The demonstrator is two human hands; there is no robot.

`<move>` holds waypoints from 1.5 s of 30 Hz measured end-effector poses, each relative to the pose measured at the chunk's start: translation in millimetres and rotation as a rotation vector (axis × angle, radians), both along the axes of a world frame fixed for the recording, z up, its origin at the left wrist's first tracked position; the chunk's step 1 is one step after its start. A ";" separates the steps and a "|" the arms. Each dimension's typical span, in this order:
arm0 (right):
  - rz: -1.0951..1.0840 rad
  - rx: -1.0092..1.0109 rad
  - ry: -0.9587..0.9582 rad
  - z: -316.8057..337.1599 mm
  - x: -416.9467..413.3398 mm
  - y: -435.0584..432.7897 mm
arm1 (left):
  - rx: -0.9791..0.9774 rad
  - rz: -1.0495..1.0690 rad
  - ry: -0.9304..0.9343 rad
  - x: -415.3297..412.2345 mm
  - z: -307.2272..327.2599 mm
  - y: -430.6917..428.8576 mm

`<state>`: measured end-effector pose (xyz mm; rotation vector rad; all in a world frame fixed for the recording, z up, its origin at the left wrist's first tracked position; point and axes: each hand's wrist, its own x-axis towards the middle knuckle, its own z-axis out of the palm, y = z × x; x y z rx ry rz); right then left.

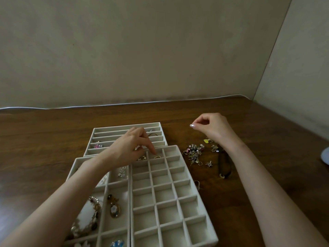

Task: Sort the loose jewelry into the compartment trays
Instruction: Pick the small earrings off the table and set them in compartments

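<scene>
3 pale compartment trays sit on the brown wooden counter (44,139). The far tray (124,124) has long slots running across it, with a pink star charm (97,146) in a slot near its left end. The grid tray (153,178), front right, is split into small square cells, and its far edge overlaps the near edge of the far tray. The left tray (106,188) lies just beside the grid tray and has larger cells; these hold a gold pendant with a white flower (114,208), a white-and-gold bracelet (87,218), some clear earrings (122,172) and a blue piece (117,244) at the bottom edge. The left hand (130,147) reaches across the trays with its forefinger pointing down into a top-row cell of the grid tray, the tip just beside a gold ring (157,157) lying in that cell. Its other fingers are curled under, and I cannot tell whether its grip has hold of anything. The right hand (211,126) hangs above the counter, right of the far tray, thumb and forefinger brought together and the rest curled. Nothing shows between the tips, so I cannot tell whether this grip has hold of anything either. The loose jewelry pile (195,154) lies on the counter right of the grid tray, near the right wrist, with a dark cord necklace (223,165) beside it.
</scene>
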<state>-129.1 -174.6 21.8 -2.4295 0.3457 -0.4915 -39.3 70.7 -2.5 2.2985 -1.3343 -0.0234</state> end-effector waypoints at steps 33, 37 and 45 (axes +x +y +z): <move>0.028 0.065 0.127 12.3 -16.2 -28.9 | -0.099 -0.016 -0.121 -2.2 -11.3 -7.4; 0.235 -0.022 0.378 0.2 -8.7 -3.3 | -0.096 -0.026 -0.125 -1.8 -12.7 -6.7; 0.257 -0.086 0.440 -3.1 -5.0 4.4 | -0.125 -0.014 -0.125 -0.4 -13.2 -6.4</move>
